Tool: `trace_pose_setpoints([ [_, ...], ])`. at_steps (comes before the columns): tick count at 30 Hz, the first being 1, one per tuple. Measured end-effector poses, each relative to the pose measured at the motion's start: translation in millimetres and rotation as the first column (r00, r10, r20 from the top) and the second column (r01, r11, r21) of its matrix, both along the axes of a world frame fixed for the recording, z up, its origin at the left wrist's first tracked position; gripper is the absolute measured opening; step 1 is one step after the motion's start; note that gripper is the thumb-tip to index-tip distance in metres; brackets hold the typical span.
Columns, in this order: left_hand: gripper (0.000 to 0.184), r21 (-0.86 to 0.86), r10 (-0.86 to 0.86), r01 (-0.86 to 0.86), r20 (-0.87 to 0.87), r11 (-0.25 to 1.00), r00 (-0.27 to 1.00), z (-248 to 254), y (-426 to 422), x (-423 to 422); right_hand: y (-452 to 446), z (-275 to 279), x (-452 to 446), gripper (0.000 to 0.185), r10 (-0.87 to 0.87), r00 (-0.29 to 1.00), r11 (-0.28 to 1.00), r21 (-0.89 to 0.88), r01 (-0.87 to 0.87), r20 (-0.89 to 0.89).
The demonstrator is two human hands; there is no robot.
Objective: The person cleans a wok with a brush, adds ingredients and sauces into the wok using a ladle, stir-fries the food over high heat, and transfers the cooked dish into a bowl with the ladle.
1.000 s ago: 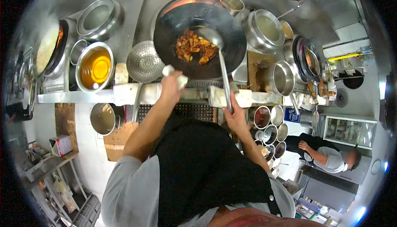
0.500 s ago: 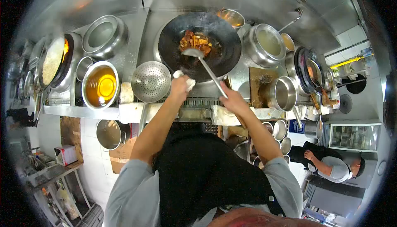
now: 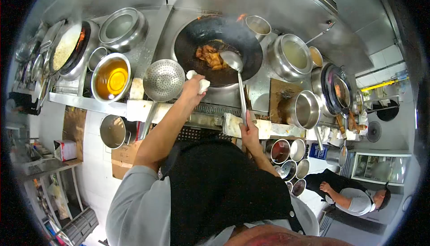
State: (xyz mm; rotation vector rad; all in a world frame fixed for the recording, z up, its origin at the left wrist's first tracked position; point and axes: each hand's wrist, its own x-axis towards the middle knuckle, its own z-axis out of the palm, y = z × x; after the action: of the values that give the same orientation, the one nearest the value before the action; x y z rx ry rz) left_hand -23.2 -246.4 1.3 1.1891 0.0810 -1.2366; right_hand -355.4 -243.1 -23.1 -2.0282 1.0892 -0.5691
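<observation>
My left hand [image 3: 193,89] is closed on a folded white cloth [image 3: 204,86], at the near left rim of a black wok [image 3: 186,51]. Inside the wok lies a clump of browned, sauced food pieces [image 3: 208,58], with steam rising over it. A long-handled metal ladle [image 3: 240,75] is gripped by my right hand [image 3: 251,132] near the end of its handle. Its bowl sits just right of the food, inside the wok. A perforated strainer [image 3: 164,80] rests beside my left forearm, its handle toward me. Whether the cloth touches the wok rim is hard to see.
Left stand a bowl of amber oil [image 3: 95,94] and a metal pot [image 3: 141,26]. A pot of cloudy liquid [image 3: 280,60] and a saucepan [image 3: 306,110] are right. Small flames [image 3: 242,17] show at the wok's far edge. Another person [image 3: 354,196] is at lower right.
The ladle's bowl has moved right, off the food's near edge, and its handle stands more upright. My right hand has come back toward my body. The food is bunched closer together. The view has shifted slightly.
</observation>
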Motion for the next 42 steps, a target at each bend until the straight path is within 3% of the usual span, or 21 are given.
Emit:
trace_pose_setpoints([
  [4, 0.036, -0.078, -0.082, 0.073, -0.118, 0.994, 0.990, 0.5, 28.3, 8.2, -6.5, 13.9, 15.0, 0.068, -0.029, 0.984, 0.990, -0.130, 0.053, 0.178],
  [6, 0.042, -0.116, -0.105, 0.102, -0.026, 0.988, 0.994, -22.8, 70.8, -2.6, 10.6, 77.9, 39.3, 0.072, -0.195, 0.907, 0.918, 0.394, 0.035, 0.374],
  [9, 0.045, -0.075, -0.226, 0.251, 0.248, 0.965, 0.942, -27.5, 179.9, -6.4, 57.2, 117.5, 89.6, 0.073, -0.087, 0.917, 0.929, 0.364, -0.066, 0.389],
  [12, 0.046, 0.070, -0.386, 0.379, 0.177, 0.923, 0.905, -6.4, 310.5, 24.5, 120.9, 110.0, 143.2, 0.071, 0.224, 0.947, 0.901, 0.320, -0.292, 0.231],
  [16, 0.045, 0.389, -0.322, 0.079, 0.615, 0.918, 0.720, -61.7, 473.1, 67.2, 202.2, 68.7, 261.3, 0.069, 0.706, 0.705, 0.654, 0.325, -0.683, 0.061],
  [18, 0.047, 0.542, -0.227, -0.132, 0.545, 0.830, 0.807, -73.9, 545.6, 78.6, 243.6, 38.9, 329.2, 0.068, 0.780, 0.625, 0.532, 0.571, -0.625, -0.043],
  [20, 0.051, 0.781, -0.409, -0.110, 0.435, 0.615, 0.803, -152.3, 638.9, 71.1, 288.2, -6.7, 386.9, 0.069, 0.771, 0.635, 0.446, 0.672, -0.591, 0.047],
  [22, 0.052, 0.856, -0.250, -0.252, 0.393, 0.452, 0.885, -177.6, 710.5, 31.7, 321.3, -65.4, 431.9, 0.063, 0.757, 0.650, 0.502, 0.699, -0.510, -0.070],
  [24, 0.056, 0.956, -0.286, -0.076, 0.160, 0.283, 0.945, -259.8, 812.8, -50.1, 342.6, -104.2, 468.8, 0.049, 0.758, 0.638, 0.506, 0.739, -0.446, -0.134],
  [25, 0.055, 0.974, -0.220, 0.016, 0.035, 0.225, 0.975, -216.2, 823.2, -75.9, 348.7, -128.1, 482.4, 0.036, 0.739, 0.660, 0.507, 0.754, -0.417, -0.132],
  [26, 0.047, 0.984, -0.149, 0.109, -0.088, 0.142, 0.985, -261.4, 873.4, -136.4, 352.1, -163.1, 494.7, 0.042, 0.761, 0.629, 0.503, 0.756, -0.419, -0.158],
  [27, 0.040, 0.972, -0.280, 0.185, -0.139, 0.144, 0.950, -260.6, 902.0, -185.6, 358.1, -170.2, 502.9, 0.033, 0.760, 0.627, 0.506, 0.760, -0.407, -0.171],
  [28, 0.035, 0.944, -0.897, 0.329, -0.133, 0.014, 0.421, -284.4, 943.8, -238.4, 364.0, -174.3, 509.1, 0.024, 0.758, 0.626, 0.511, 0.763, -0.395, -0.183],
  [30, 0.028, 0.993, -0.478, 0.115, -0.107, -0.014, 0.872, -228.3, 931.6, -292.3, 367.9, -198.0, 520.5, 0.018, 0.769, 0.606, 0.506, 0.771, -0.387, -0.201],
  [31, 0.028, 0.993, -0.472, 0.118, -0.112, -0.016, 0.874, -224.9, 938.3, -317.3, 368.6, -205.8, 523.2, 0.014, 0.775, 0.593, 0.508, 0.773, -0.380, -0.218],
  [33, 0.025, 0.921, -0.811, 0.388, -0.200, 0.036, 0.550, -237.9, 953.3, -353.0, 371.2, -203.6, 522.0, 0.012, 0.772, 0.603, 0.487, 0.798, -0.356, -0.202],
  [36, 0.027, 0.950, -0.823, 0.265, -0.013, 0.168, 0.567, -249.5, 932.9, -321.0, 368.6, -193.2, 497.1, 0.012, 0.732, 0.671, 0.440, 0.835, -0.330, -0.121],
  [37, 0.028, 0.953, -0.430, 0.076, 0.060, 0.293, 0.901, -243.3, 931.7, -302.8, 365.4, -178.0, 483.8, 0.014, 0.686, 0.726, 0.365, 0.880, -0.303, -0.034],
  [39, 0.027, 0.993, -0.434, 0.027, 0.026, 0.116, 0.901, -304.1, 911.2, -251.9, 352.6, -141.2, 456.6, 0.016, 0.614, 0.787, 0.289, 0.911, -0.294, 0.059],
  [41, 0.030, 0.971, -0.075, -0.062, 0.081, 0.232, 0.994, -274.7, 868.1, -150.0, 336.6, -91.2, 430.1, 0.022, 0.514, 0.828, 0.020, 0.961, -0.274, 0.225],
  [42, 0.034, 0.960, -0.165, -0.110, 0.156, 0.259, 0.974, -260.5, 842.8, -104.0, 324.7, -67.4, 415.7, 0.022, 0.497, 0.834, 0.023, 0.956, -0.291, 0.242],
])
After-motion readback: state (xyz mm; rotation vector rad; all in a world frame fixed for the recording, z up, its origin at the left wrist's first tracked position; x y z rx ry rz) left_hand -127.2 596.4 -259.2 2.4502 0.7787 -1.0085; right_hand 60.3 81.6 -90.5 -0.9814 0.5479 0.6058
